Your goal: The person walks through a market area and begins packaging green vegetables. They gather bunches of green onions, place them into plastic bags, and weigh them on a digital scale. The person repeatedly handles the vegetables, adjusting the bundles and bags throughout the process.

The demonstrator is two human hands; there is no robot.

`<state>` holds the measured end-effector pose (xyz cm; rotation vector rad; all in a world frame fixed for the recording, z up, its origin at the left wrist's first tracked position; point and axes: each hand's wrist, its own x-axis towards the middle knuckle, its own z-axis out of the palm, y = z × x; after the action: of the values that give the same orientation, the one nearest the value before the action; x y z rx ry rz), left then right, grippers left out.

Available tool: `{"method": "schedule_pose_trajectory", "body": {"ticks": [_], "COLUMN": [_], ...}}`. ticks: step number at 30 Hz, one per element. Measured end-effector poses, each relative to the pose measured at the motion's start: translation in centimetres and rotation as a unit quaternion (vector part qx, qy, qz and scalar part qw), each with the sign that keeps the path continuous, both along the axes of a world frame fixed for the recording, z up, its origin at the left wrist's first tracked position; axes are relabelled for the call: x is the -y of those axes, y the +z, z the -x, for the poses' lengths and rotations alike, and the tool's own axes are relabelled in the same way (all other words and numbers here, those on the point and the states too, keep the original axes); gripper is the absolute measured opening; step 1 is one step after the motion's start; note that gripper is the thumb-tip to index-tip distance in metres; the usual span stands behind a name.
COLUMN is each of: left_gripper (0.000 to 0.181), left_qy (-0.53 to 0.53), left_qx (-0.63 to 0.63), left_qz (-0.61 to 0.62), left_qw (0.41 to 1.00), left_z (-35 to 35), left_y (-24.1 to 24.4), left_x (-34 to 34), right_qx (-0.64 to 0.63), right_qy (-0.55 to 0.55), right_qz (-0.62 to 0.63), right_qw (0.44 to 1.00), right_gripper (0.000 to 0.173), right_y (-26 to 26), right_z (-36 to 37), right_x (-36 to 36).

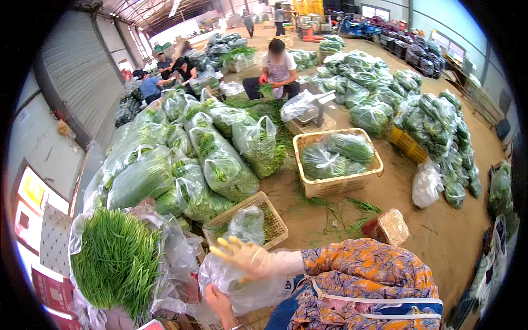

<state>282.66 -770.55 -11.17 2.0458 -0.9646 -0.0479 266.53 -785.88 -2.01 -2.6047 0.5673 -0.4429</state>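
Note:
A clear plastic bag (247, 291) lies across the person's lap. My left hand (218, 303), bare, pinches the bag's edge between thumb and fingers. Over the bag, my right hand (243, 258) wears a pale glove with yellow fingertips; its fingers are spread and hold nothing that shows. To the left, a large open plastic bag (165, 264) is filled with long green leafy stalks (115, 260). Just beyond my hands, a tan plastic crate (276, 222) holds another clear bag (247, 225) and loose green bits.
Full bags of greens (222, 165) are piled ahead on the left. A beige basket (311, 187) of bagged greens stands ahead, near a scale (319, 103). A wrapped box (392, 227) is on the floor at right. A seated person (280, 72) handles stalks; several others work farther back.

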Motion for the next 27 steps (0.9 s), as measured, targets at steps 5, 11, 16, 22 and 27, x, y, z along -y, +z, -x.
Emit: {"method": "schedule_pose_trajectory", "body": {"ticks": [5,11,16,22,27], "left_gripper": [0.032,0.095,0.080,0.032,0.022], "left_qy": [-0.053,-0.057,0.102,0.040,0.059], "left_qx": [-0.158,0.174,0.274,0.330,0.120], "left_qz": [-0.010,-0.202,-0.245,-0.132,-0.327], "left_qw": [0.986,0.962,0.924,0.934,0.936], "left_z": [-3.1,4.2,-1.7,-9.4,-11.3], "left_y": [-2.4,4.9,-1.0,1.0,6.6], "left_x": [-0.4,3.5,2.5,0.2,1.5], "right_qx": [-0.165,-0.089,-0.026,-0.164,-0.110], "right_qy": [-0.165,-0.040,0.003,-0.172,-0.230], "right_qz": [-0.193,-0.351,0.020,0.114,0.110], "right_qw": [0.953,0.931,0.999,0.965,0.961], "right_gripper": [0.038,0.032,0.028,0.023,0.031], "right_y": [-9.0,-3.8,-1.6,-1.4,3.5], "right_z": [0.1,-1.3,-0.4,4.7,6.2], "right_x": [4.1,3.2,4.6,16.1,22.5]}}
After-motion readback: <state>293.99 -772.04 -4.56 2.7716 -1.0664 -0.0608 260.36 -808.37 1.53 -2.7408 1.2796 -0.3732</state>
